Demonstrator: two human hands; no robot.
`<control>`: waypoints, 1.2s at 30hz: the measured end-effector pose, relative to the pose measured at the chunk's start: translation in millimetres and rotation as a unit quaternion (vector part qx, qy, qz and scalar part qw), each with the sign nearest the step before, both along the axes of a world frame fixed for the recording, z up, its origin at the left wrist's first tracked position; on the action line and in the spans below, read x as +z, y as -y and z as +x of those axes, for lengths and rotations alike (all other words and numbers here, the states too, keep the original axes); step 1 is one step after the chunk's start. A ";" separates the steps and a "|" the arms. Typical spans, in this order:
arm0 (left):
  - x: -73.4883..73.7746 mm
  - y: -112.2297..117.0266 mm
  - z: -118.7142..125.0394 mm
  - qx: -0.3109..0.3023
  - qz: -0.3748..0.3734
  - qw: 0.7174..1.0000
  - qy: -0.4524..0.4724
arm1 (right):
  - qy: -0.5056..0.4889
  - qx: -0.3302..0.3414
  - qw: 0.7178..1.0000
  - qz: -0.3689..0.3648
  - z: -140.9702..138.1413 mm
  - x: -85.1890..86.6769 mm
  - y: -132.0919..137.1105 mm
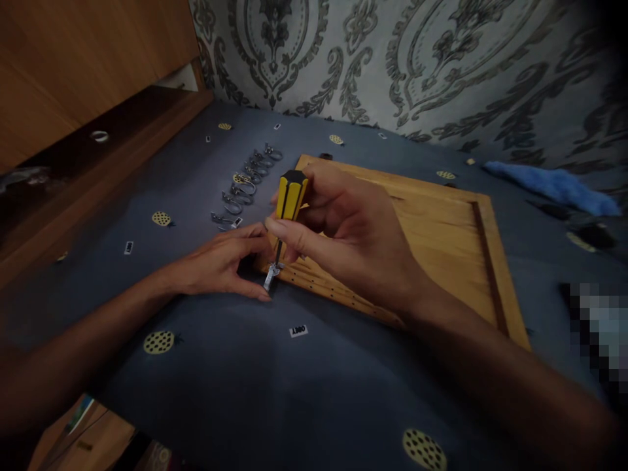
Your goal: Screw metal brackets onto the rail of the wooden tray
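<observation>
My right hand (338, 232) is closed around a yellow and black screwdriver (289, 196), held upright with its tip down on a small metal hook (271, 276) at the near left corner of a wooden panel (441, 229). My left hand (220, 265) lies on the blue sheet beside that corner, thumb and forefinger pinching the metal hook against the panel's edge. A row of small holes runs along the panel's near edge.
Several more metal hooks (245, 186) lie in a row on the blue patterned sheet (294, 392) to the left of the panel. A wooden bed frame (98, 163) rises on the left. Patterned wallpaper (392, 59) stands behind, and a blue cloth (554, 186) lies at the right.
</observation>
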State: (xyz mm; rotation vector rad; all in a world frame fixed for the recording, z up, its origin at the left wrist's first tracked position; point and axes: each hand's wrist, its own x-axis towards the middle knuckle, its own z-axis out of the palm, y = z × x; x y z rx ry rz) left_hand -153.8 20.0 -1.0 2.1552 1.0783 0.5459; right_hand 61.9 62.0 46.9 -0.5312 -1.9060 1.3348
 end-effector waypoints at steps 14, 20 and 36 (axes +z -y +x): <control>2.4 0.4 0.5 0.008 -0.002 0.999 -0.041 | -0.014 -0.077 0.996 0.030 -0.6 -2.7 1.9; 2.8 0.7 0.4 0.010 -0.007 0.999 -0.043 | -0.023 -0.089 0.995 0.032 0.6 -0.5 3.0; 2.8 0.6 0.4 0.001 -0.001 1.000 -0.023 | -0.007 -0.046 0.998 0.043 -1.9 -6.0 1.9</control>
